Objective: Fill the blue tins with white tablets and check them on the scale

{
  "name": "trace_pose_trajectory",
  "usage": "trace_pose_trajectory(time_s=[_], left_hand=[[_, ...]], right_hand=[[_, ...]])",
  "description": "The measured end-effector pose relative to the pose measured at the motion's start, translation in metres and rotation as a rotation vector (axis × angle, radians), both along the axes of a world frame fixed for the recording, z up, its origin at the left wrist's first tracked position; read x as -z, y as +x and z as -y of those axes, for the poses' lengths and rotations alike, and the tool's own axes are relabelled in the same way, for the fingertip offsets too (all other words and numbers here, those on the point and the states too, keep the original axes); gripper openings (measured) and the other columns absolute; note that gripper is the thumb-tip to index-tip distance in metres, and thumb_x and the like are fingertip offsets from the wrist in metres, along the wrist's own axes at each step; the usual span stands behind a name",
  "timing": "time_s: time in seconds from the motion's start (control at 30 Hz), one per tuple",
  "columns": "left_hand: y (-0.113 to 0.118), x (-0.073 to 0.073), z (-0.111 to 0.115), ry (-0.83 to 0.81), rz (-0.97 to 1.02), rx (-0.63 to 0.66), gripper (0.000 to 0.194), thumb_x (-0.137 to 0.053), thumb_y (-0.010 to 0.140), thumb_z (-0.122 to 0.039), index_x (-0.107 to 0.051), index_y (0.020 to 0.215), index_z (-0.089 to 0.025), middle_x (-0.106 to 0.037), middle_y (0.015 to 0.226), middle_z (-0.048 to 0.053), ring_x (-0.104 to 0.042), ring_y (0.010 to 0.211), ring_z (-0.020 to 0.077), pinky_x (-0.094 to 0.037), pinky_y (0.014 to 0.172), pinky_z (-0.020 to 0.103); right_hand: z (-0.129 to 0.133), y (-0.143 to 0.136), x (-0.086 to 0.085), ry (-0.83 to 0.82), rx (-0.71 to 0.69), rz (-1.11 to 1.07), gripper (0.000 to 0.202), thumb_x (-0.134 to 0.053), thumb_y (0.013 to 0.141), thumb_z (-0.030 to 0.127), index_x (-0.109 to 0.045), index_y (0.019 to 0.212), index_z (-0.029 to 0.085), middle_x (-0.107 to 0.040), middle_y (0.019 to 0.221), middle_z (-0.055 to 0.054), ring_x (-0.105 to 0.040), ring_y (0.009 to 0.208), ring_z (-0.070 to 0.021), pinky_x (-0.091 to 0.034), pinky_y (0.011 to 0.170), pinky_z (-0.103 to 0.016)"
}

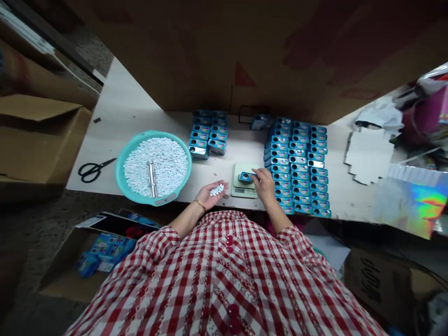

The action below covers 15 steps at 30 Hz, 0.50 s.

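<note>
My left hand (pixel 210 194) is cupped palm up, with a small heap of white pellets (pixel 217 190) in it. My right hand (pixel 264 184) pinches the right end of a small blue tin (pixel 246 177) with a dark round hole in its top. That tin is at a pale green kitchen scale (pixel 244 192); whether its base touches the scale I cannot tell. Left of my left hand stands a turquoise basin (pixel 119 169) full of the same white pellets, with a shiny metal scoop-like tube (pixel 151 177) lying on them.
Rows of blue tins (pixel 297 179) stand right of the scale, and a smaller group (pixel 208 133) behind it. Black scissors (pixel 93 171) lie far left. A large cardboard box (pixel 224 60) borders the back. White card (pixel 369 154) and shiny film (pixel 416 200) are at right. Below left sits an open carton (pixel 63 275).
</note>
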<state>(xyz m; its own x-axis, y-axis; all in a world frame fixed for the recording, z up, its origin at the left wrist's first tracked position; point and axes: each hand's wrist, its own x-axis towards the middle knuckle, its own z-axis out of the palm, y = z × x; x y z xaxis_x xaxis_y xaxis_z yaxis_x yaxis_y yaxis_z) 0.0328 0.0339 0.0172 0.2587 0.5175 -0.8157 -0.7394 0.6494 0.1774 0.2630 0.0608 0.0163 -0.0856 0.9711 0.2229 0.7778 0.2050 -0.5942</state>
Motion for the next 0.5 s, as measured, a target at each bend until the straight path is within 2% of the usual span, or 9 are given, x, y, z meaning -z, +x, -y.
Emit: trace_pose_trajectory(time_s=[0.13, 0.3, 0.5], left_hand=[[-0.015, 0.0, 0.002, -0.018, -0.052, -0.065, 0.03, -0.044, 0.077, -0.002, -0.062, 0.101, -0.004, -0.069, 0.086, 0.016, -0.068, 0.083, 0.0194, -0.057, 0.07, 0.026], [-0.031, 0.004, 0.007, -0.053, -0.11, -0.115, 0.021, -0.044, 0.078, -0.002, -0.063, 0.089, -0.005, -0.069, 0.084, 0.016, -0.069, 0.079, 0.019, -0.057, 0.066, 0.024], [-0.04, 0.005, 0.011, -0.085, -0.14, -0.167, 0.021, -0.043, 0.079, -0.002, -0.062, 0.088, -0.004, -0.068, 0.084, 0.016, -0.068, 0.08, 0.0195, -0.058, 0.066, 0.025]], right_hand=[[0.007, 0.023, -0.001, 0.056, 0.092, 0.015, 0.028, -0.05, 0.087, 0.033, -0.064, 0.108, 0.019, -0.059, 0.099, -0.01, -0.054, 0.098, -0.0227, -0.046, 0.089, -0.039], [0.016, 0.04, 0.008, -0.087, 0.009, 0.092, 0.051, -0.057, 0.081, 0.044, -0.05, 0.125, 0.02, -0.05, 0.121, -0.013, -0.047, 0.113, -0.0272, -0.042, 0.095, -0.045], [0.018, 0.036, 0.019, -0.189, -0.05, 0.11, 0.061, -0.061, 0.078, 0.048, -0.045, 0.128, 0.018, -0.045, 0.125, -0.015, -0.043, 0.119, -0.0283, -0.04, 0.099, -0.043]])
